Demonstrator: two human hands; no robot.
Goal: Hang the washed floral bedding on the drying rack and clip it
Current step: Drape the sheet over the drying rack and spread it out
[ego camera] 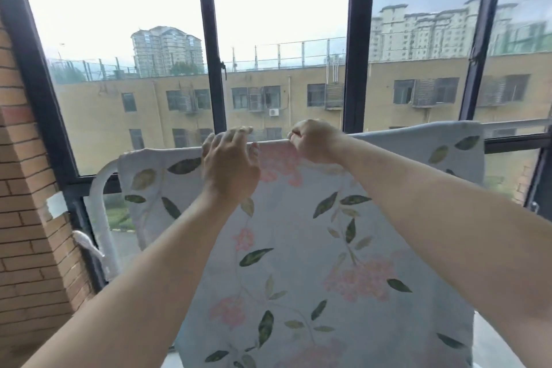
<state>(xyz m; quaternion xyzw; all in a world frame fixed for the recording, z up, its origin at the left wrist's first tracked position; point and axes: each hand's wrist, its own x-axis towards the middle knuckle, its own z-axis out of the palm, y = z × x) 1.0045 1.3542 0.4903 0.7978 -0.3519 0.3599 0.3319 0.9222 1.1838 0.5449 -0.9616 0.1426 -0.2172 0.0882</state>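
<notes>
The floral bedding, pale blue with pink blossoms and green leaves, hangs draped over the top rail of the drying rack. It fills the view from the centre down to 6 o'clock, and its folded top edge runs from about 9 o'clock up toward 2 o'clock.

The left hand sits on that top edge just left of centre, its fingers spread and hooked over the fold, holding the cloth. The right hand, just beside it toward 1 o'clock, is closed into a fist that grips the same edge. The two hands are near each other but not touching.

The rack's white tube curves down bare at 9 o'clock, outside the cloth. Behind it stands the dark-framed window, from 10 to 3 o'clock, with a yellow building beyond the glass. A brick wall fills 8 o'clock.
</notes>
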